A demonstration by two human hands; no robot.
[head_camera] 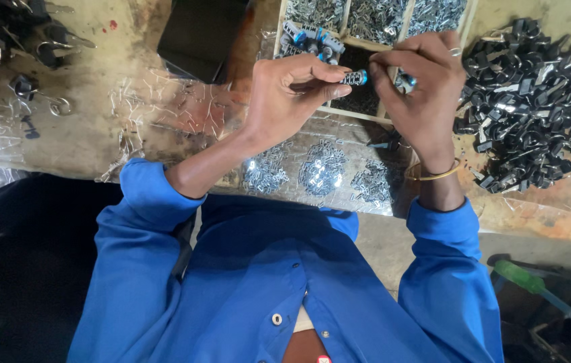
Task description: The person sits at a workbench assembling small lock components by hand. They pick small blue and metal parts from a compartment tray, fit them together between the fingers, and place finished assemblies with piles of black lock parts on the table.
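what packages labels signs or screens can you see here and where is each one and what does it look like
No labels, signs or screens show.
Clear plastic bags: three small ones lying flat at the bench edge below the hands, each holding silvery metal bits.
Wooden tray: at the top middle, pale dividers, compartments of small metal parts.
Loose clear plastic sheet: crumpled, left of the left hand.

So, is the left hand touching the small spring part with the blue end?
Touching. In the head view, the left hand pinches the small spring part between thumb and fingers; no gap shows. The right hand meets its blue end.
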